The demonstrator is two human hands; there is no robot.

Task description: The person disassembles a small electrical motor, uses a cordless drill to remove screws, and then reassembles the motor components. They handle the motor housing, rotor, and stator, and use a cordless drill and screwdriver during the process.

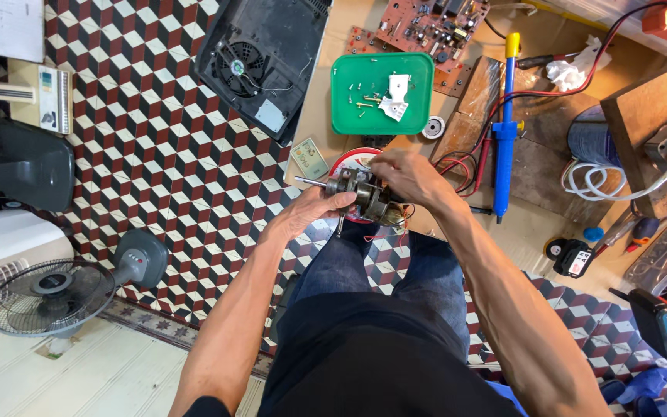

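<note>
Your left hand [312, 207], nearest you above your knees, is clenched around the small fan motor [364, 197], held at the near edge of the workbench [326, 100]. Its shaft runs sideways, tip pointing left. Your right hand [407, 174] pinches the motor's top from the right, with the green tray [341, 116] just beyond.

Floor [164, 154] showing red, white, black cube pattern. Tray [345, 116] looking bright green, with white piece [397, 96] lying inside. Long tool [506, 127] showing blue with yellow tip. Circuit board [430, 23] looking red-brown. Wires [468, 166] showing red and black. Hose [592, 181] looking white. Motor [368, 197] showing grey and dull brown. Jeans [384, 266] looking dark blue. Fan [52, 297] showing grey. Bench [333, 46] looking tan.
</note>
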